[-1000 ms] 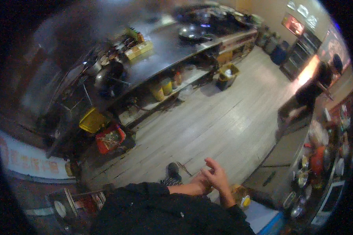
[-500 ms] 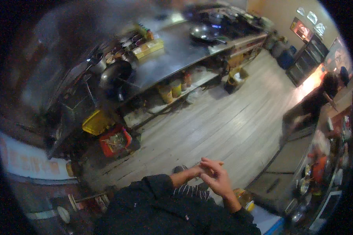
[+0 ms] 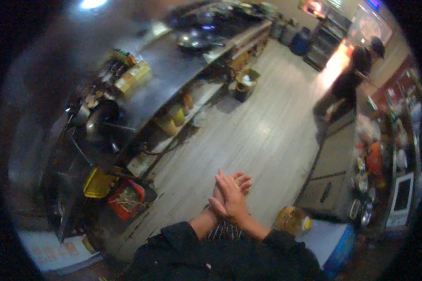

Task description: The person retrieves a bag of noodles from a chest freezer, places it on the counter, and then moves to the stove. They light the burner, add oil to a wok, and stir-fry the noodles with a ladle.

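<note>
Head view: low at far left, a pale panel point(image 3: 56, 250) with reddish marks. Then a yellow container point(image 3: 98, 182) just beside a red bin point(image 3: 126, 202) holding pale scraps. Above both, a dark wok point(image 3: 100, 122) at the near end of a long steel counter point(image 3: 166, 84), with yellow tubs point(image 3: 176, 114) on the shelf beneath. Centre, above the floor, left hand point(image 3: 242, 182) partly hidden under right hand point(image 3: 232, 201), both touching, crossed, fingers stretched straight, with nothing visibly held. Right of both hands, near the right sleeve, an amber container point(image 3: 288, 221) with yellow cap, next to a white surface point(image 3: 321, 234) edged in blue. Beyond, a dark-clothed co-worker point(image 3: 349, 84), leaning forward.
</note>
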The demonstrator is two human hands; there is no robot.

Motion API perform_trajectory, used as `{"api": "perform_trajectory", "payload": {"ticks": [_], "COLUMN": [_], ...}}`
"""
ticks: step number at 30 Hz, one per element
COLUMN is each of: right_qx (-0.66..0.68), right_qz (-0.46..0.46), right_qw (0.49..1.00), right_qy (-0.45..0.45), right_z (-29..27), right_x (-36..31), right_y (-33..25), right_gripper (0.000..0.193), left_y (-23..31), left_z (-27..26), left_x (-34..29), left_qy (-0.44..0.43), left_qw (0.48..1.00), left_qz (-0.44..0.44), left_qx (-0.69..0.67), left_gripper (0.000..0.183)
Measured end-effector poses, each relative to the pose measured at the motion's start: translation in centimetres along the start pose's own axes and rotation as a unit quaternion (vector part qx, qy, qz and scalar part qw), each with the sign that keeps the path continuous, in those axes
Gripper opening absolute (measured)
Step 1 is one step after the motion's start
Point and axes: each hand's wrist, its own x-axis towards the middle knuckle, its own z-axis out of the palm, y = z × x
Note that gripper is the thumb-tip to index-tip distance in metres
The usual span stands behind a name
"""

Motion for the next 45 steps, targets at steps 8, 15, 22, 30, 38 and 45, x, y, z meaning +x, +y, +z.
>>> {"api": "perform_trajectory", "payload": {"ticks": [8,15,22,30,38,45], "right_qx": [-0.022,-0.151,0.05,0.701,0.627,0.557], "right_qz": [-0.011,0.052,0.284,0.247,0.164,0.275], "right_qw": [0.989,0.96,0.935,0.663,0.715,0.555], "right_qy": [0.148,0.229,0.204,0.088,0.263,0.553], "right_z": [0.5,-1.7,-7.6,-15.4,-23.6,-24.8], "right_x": [-2.0,-4.5,-9.8,-24.7,-41.5,-60.0], "right_y": [4.7,8.1,11.2,11.7,10.4,17.9], "right_gripper": [0.052,0.033,0.036,0.048,0.047,0.039], "left_y": [-5.6,-2.6,-7.2,-18.9,-36.3,-41.5], "left_z": [-1.4,1.3,6.0,6.9,7.9,4.6], "left_x": [0.5,-0.9,-2.2,-6.6,-6.3,-4.6], "left_qy": [-0.099,0.132,0.062,-0.048,-0.083,-0.061], "left_qw": [0.947,0.948,0.926,0.881,0.78,0.638], "left_qz": [0.115,-0.27,-0.335,-0.47,-0.47,-0.488], "left_qx": [-0.284,0.102,0.162,0.033,0.404,0.593], "left_gripper": [0.05,0.081,0.085,0.064,0.045,0.045]}}
